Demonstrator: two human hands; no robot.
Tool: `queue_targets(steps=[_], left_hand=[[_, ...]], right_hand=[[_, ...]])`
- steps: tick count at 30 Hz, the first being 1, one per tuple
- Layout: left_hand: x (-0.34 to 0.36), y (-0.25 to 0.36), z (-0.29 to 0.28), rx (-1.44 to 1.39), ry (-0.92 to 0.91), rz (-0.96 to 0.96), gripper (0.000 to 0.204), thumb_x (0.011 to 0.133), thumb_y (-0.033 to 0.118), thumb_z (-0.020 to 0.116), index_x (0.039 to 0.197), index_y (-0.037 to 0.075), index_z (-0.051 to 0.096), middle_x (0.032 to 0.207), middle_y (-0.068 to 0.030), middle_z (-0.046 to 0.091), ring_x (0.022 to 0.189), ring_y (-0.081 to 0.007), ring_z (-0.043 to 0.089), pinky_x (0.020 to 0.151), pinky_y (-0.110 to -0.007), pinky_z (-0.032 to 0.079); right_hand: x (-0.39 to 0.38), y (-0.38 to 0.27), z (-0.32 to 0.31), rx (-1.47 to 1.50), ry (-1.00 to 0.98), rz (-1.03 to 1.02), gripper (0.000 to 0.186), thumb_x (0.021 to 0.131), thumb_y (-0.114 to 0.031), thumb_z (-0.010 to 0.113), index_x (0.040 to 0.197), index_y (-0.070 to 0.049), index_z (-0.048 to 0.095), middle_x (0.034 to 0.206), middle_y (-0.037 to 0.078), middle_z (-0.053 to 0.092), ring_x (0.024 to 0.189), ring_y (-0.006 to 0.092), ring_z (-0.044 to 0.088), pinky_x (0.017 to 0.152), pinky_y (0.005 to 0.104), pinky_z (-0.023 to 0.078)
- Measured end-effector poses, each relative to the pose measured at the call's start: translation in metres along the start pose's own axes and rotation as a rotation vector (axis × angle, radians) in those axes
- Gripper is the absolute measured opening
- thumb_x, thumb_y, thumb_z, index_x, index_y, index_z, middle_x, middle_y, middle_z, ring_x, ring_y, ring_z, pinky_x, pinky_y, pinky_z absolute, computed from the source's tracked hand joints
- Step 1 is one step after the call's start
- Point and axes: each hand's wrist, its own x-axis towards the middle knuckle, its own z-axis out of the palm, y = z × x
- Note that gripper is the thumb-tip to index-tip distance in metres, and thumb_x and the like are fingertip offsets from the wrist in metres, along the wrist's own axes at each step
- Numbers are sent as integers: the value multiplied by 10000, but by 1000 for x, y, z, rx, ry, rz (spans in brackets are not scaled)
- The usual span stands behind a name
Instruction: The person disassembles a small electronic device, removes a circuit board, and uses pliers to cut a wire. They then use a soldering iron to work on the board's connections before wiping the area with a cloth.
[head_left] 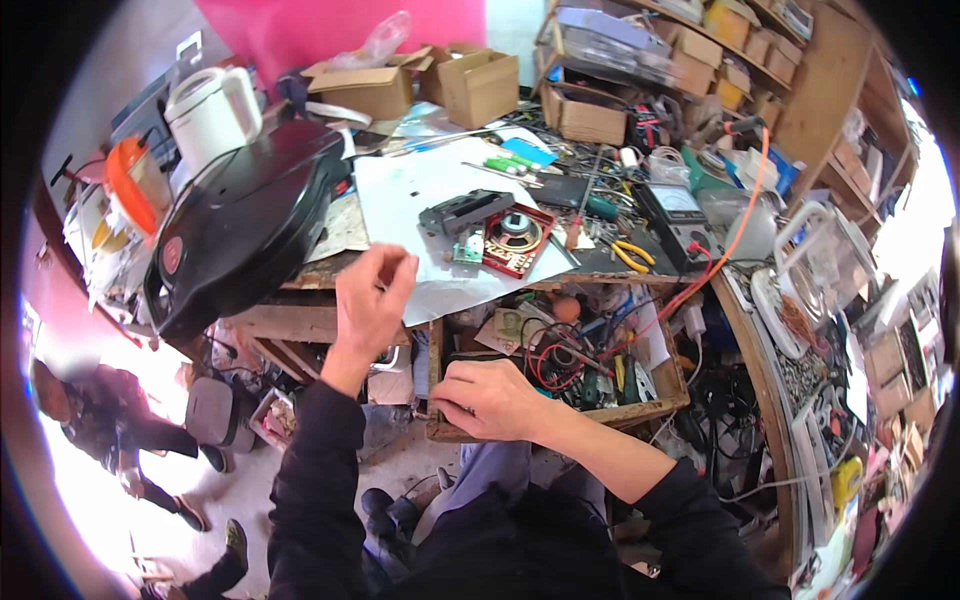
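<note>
My left hand [372, 305] is raised in front of the bench's near edge, its fingers curled in toward the thumb; whatever may be between them is hidden. Over the front left corner of an open wooden drawer [640, 411] is my right hand [490, 400], fingers bent together; I cannot tell whether it touches the wood or pinches something small. Beyond my hands, on a white sheet [400, 205], lies an opened small device: a red half-case with a round speaker [517, 232], a green circuit board [467, 249] and a black casing [466, 211].
Right of the sheet lie yellow-handled pliers [633, 257], a screwdriver [575, 235] and an analog multimeter [675, 210]. Red test leads [545, 365] and tools fill the drawer. A big black appliance [250, 220] stands left; cardboard boxes [480, 88] stand behind. Another person [120, 420] sits at far left.
</note>
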Motion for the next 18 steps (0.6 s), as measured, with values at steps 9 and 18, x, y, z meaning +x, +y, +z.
queue_targets(steps=[9, 18], left_hand=[[73, -45, 24, -3, -260, 115, 519, 889, 234, 778, 1343, 18, 650, 1341, -183, 671, 1289, -337, 618, 1121, -400, 454], [71, -38, 25, -81, -510, 48, 793, 805, 187, 743, 1543, 39, 496, 1574, -141, 527, 1487, -282, 473, 1255, -389, 329]], right_hand=[[-15, 9, -73, -262, 246, 206, 77, 843, -65, 777, 908, -73, 737, 866, 68, 689, 743, 281, 703, 624, 380, 567], [-2, 59, -141, -471, 409, 459, 61, 899, -96, 752, 951, -65, 749, 896, 123, 689, 810, 338, 696, 716, 424, 549]])
